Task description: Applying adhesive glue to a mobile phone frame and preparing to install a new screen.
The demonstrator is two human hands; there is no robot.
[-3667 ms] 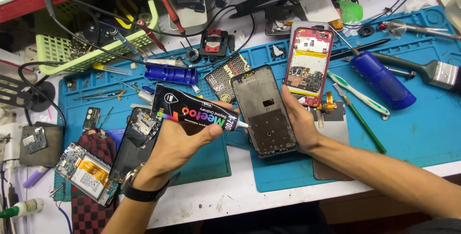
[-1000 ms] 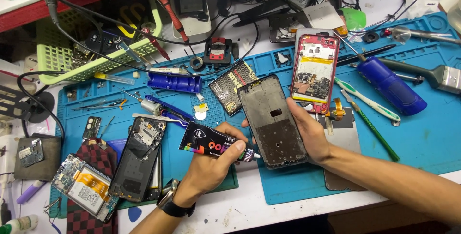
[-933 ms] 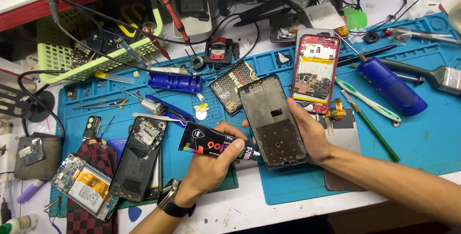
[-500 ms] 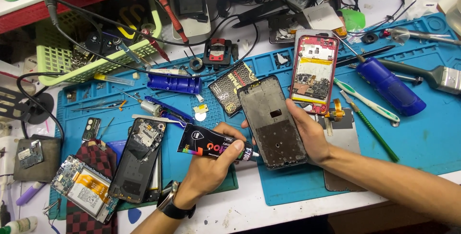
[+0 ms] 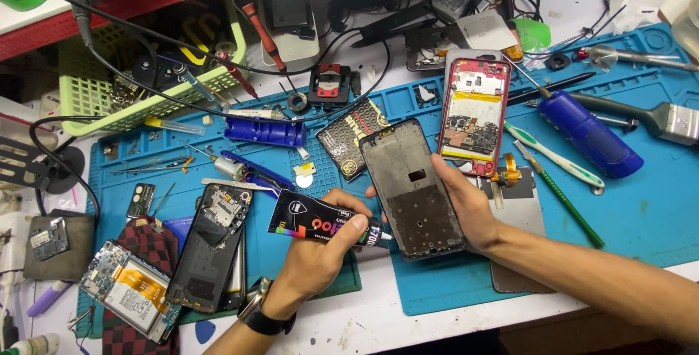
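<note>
While the left hand (image 5: 320,249) squeezes the black glue tube (image 5: 320,222), nozzle at the frame's eight o'clock edge, the right hand (image 5: 466,206) grips the phone frame (image 5: 411,187); over-squeezing risks smearing.

We've got a bright blue mat (image 5: 641,209) under everything. On it, the phone frame (image 5: 412,187) is dark grey-black, and the glue tube (image 5: 320,222) beside it is black with rainbow lettering. Past the frame, an opened phone (image 5: 475,115) has a red rim. Off the mat's left edge: a lime-green basket (image 5: 95,100) and red-black checked cloth (image 5: 124,337).
</note>
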